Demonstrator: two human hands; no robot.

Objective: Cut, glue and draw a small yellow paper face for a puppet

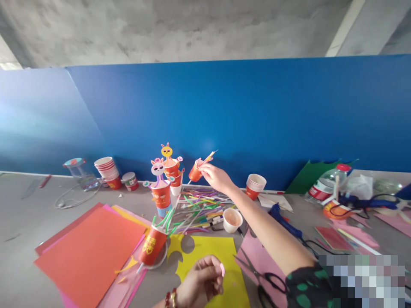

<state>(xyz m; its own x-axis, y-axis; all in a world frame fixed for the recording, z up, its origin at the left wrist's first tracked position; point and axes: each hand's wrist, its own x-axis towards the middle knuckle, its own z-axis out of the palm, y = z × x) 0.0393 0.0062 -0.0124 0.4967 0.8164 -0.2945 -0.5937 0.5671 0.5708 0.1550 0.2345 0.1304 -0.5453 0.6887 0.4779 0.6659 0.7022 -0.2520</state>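
My left hand (205, 278), with bracelets at the wrist, pinches a small pink piece (222, 269), perhaps paper, above a yellow sheet (221, 252) with round cut-outs. My right hand (212, 175) reaches far forward, its fingers closed on an orange-red paper cup (195, 172) near the blue partition. Thin pale sticks (210, 156) jut out beside those fingers; I cannot tell whether they stand in the cup. Left of it are decorated cups with a pink animal head (157, 168) and a yellow one (166, 151). A tilted red cup (153, 246) holds green and white strips.
Coloured pipe cleaners and markers (205, 205) lie mid-table near a small white tub (232, 220). Black scissors (260, 276) rest on pink paper under my right arm. Coloured sheets (93, 252) cover the left. A bottle (327, 184) and blue-handled tool (285, 220) are rightward.
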